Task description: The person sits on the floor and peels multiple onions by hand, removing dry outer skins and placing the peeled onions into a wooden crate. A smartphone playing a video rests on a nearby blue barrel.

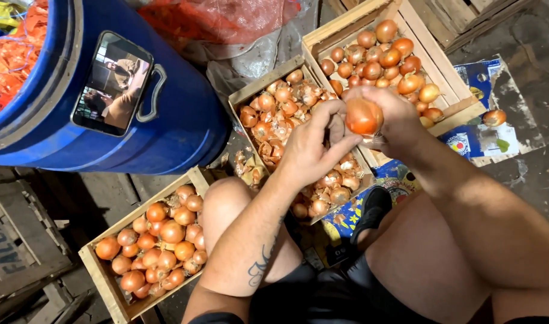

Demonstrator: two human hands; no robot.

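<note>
Both hands meet just above frame centre: my right hand [391, 114] is closed around a single orange onion [364, 116], gripping it from the 3 o'clock side, while my left hand [310, 147] is half-curled, its fingers [337, 144] laid against the onion's 8 o'clock side and loose skin hanging beneath. Directly under the hands I see the middle crate [268, 81], a shallow wooden box filled with onions and many papery peels. At 1 o'clock from the hands stands the upper crate [430, 54], holding smooth, shiny onions; one stray onion [494, 117] lies at 3 o'clock on printed cardboard [484, 138] spread over the floor. At 8 o'clock, beside my left knee [226, 204], sits the lower crate [103, 276], also full of onions. At 10 o'clock a large blue plastic barrel [178, 126] lies against the crates, with a smartphone [111, 84] propped on it, screen lit. Orange mesh sacks [10, 57] show at the far 10 o'clock corner, and a reddish plastic bag [220, 21] at 12 o'clock. My dark shoe [373, 210] rests at 6 o'clock from the hands, between my bare thighs. An empty-looking grey wooden crate [22, 240] occupies the 8 o'clock edge.
</note>
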